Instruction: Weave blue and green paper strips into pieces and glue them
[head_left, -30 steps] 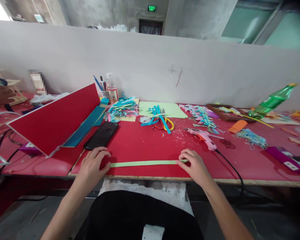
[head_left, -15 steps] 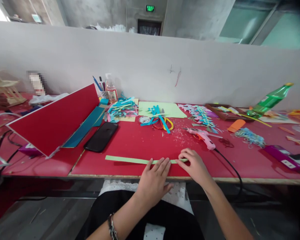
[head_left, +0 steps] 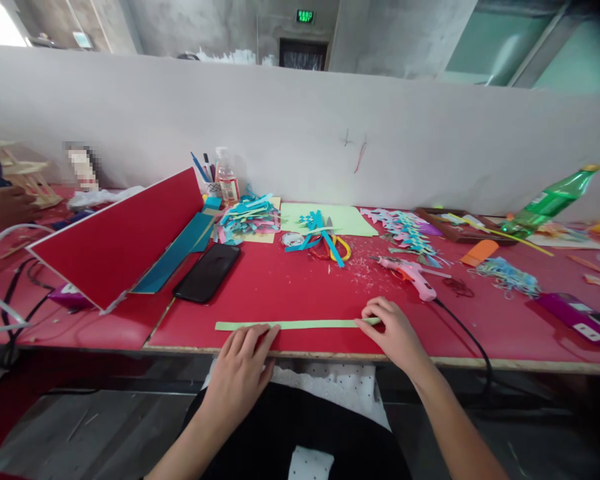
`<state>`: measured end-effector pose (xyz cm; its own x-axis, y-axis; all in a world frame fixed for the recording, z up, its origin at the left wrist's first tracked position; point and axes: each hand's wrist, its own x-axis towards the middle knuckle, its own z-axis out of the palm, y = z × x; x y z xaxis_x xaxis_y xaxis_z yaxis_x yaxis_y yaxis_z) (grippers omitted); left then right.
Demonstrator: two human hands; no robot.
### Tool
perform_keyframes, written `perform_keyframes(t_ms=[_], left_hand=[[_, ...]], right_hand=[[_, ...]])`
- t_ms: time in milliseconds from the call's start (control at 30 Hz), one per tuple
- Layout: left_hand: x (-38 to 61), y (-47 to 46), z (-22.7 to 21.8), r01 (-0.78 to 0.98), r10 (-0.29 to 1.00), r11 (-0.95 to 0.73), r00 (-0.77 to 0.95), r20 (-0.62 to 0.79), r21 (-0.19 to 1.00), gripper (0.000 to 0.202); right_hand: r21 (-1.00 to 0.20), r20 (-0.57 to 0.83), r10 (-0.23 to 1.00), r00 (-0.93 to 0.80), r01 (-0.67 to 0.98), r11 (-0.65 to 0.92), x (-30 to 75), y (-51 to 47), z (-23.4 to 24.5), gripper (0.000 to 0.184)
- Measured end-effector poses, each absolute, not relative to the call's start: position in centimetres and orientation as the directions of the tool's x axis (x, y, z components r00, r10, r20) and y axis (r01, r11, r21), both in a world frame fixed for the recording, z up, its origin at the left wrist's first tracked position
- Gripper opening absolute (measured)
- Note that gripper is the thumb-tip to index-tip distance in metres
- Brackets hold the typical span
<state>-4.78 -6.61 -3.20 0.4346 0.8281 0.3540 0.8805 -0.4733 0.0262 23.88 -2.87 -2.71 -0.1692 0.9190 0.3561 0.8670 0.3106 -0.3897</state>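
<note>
A long light green paper strip (head_left: pixel 305 325) lies flat along the near edge of the red table (head_left: pixel 280 293). My right hand (head_left: pixel 393 331) pinches the strip's right end, fingers curled on it. My left hand (head_left: pixel 243 370) lies flat with fingers stretched out, its fingertips pressing on the strip near its left part. A black phone (head_left: pixel 207 272) rests just beyond the strip.
A pink glue gun (head_left: pixel 413 277) with a black cord lies right of centre. A tilted red board (head_left: pixel 120 237) stands at left, over blue paper. Piles of coloured paper strips (head_left: pixel 247 217), scissors (head_left: pixel 330 248), a pen cup and a green bottle (head_left: pixel 550 200) sit farther back. Another person's hand (head_left: pixel 0 207) is at far left.
My left hand slid from the strip's left end to beside my right hand, then back leftward along the strip. My right hand stayed on the right end.
</note>
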Motion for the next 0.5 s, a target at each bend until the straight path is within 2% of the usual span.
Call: perform_keyframes(t_ms=[67,167,233,333,400,500], left_hand=[[-5.4,-6.6,-2.8,0.875,0.833,-0.481,0.437,0.340,0.051,0.044],[-5.6,-6.0,-1.6,0.867,0.849,-0.488,0.444,0.287,0.102,0.037],[-5.3,-5.0,-0.8,0.871,0.860,-0.478,0.438,0.261,0.113,0.034],[-4.7,-3.2,-0.1,0.832,0.837,-0.536,0.501,0.220,0.144,0.039],[-4.2,-2.1,0.2,0.793,0.808,-0.586,0.559,0.183,0.167,0.029],[-3.5,-1.1,0.6,0.752,0.760,-0.648,0.627,0.170,0.122,0.020]], right_hand=[[-0.362,0.397,0.904,-0.157,0.879,0.311,23.7,-3.0,-2.7,0.013],[-0.252,0.467,0.860,-0.207,0.901,0.354,22.7,-3.5,-2.4,0.020],[-0.193,0.438,0.845,-0.308,0.885,0.423,21.6,-3.7,-2.0,0.021],[-0.183,0.367,0.843,-0.393,0.858,0.480,20.0,-3.8,-1.6,0.015],[-0.161,0.374,0.838,-0.396,0.863,0.479,19.2,-3.6,-1.5,0.015],[-0.090,0.420,0.806,-0.416,0.865,0.493,18.7,-3.2,-1.4,0.020]])
